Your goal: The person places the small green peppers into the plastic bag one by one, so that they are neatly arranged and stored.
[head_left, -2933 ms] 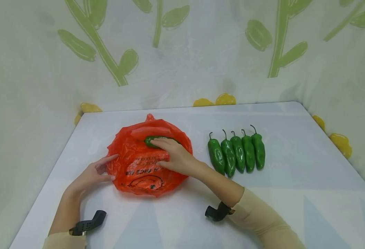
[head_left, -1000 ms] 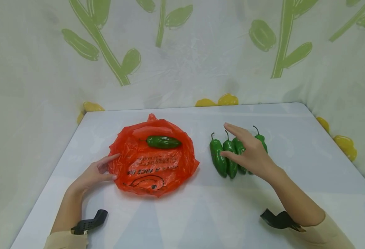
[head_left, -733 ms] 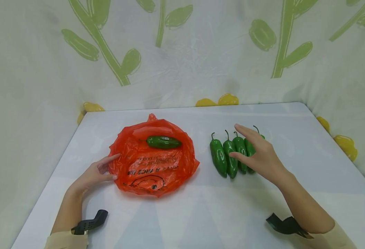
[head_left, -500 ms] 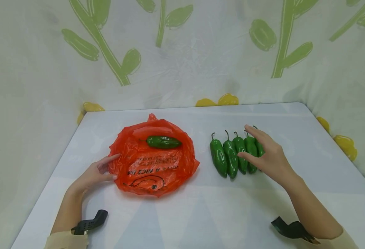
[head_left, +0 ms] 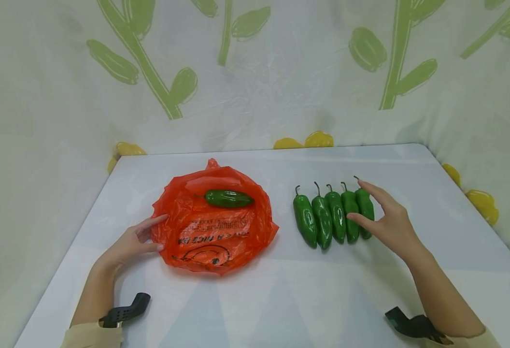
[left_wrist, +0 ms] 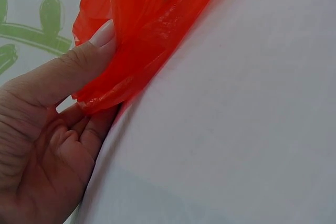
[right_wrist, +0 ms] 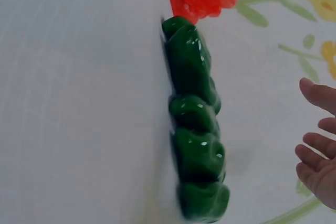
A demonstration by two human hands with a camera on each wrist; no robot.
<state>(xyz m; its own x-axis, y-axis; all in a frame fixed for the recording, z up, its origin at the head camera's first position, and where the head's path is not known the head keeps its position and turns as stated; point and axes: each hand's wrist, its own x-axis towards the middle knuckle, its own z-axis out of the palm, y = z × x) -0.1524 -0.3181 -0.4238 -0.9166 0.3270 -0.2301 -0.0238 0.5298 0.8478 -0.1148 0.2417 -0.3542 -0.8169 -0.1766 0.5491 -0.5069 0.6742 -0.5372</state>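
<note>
A red plastic bag [head_left: 211, 241] lies spread open on the left of the table, printed in black. One green chili pepper [head_left: 229, 198] rests in it. My left hand [head_left: 131, 246] holds the bag's left edge; in the left wrist view the thumb lies over the red film, with the fingers curled beneath. Several more green peppers [head_left: 323, 222] lie side by side on the right, stems away from me. Over the right end of this row hovers my right hand [head_left: 391, 227], thumb and fingers spread apart and nothing held. The right wrist view shows it apart from the peppers [right_wrist: 197, 156].
The white table [head_left: 281, 299] has pale blue triangles. Behind it hangs a pale curtain [head_left: 272, 106] with green leaf and yellow flower prints. A black wrist camera [head_left: 126, 309] sits on the left forearm, another black camera [head_left: 413, 324] on the right.
My right hand has let go of the pepper in the bag, moved right across the row, and now hovers at its right end. The left hand stays at the bag's edge.
</note>
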